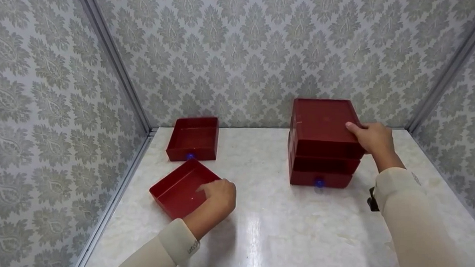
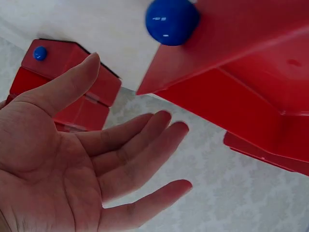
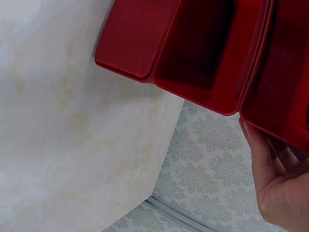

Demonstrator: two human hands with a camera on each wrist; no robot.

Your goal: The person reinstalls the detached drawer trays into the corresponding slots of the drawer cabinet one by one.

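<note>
On the right stands a red stacked drawer cabinet (image 1: 326,121); its bottom drawer (image 1: 319,179) is in place with a blue knob, and the slots above are open and dark. My right hand (image 1: 373,141) grips the cabinet's top section at its right side, thumb on the top face; in the right wrist view this hand (image 3: 285,179) is at the section's edge. My left hand (image 1: 220,195), fingers apart and loosely bent, hovers by a loose red drawer (image 1: 175,191) set askew. In the left wrist view the left hand (image 2: 120,164) holds nothing, beside a blue knob (image 2: 172,21).
Another red drawer (image 1: 193,137) with a blue knob lies behind the askew one, near the back wall. Patterned walls (image 1: 245,49) enclose the white tabletop (image 1: 273,231) at the back and sides, with grey metal strips along the corners.
</note>
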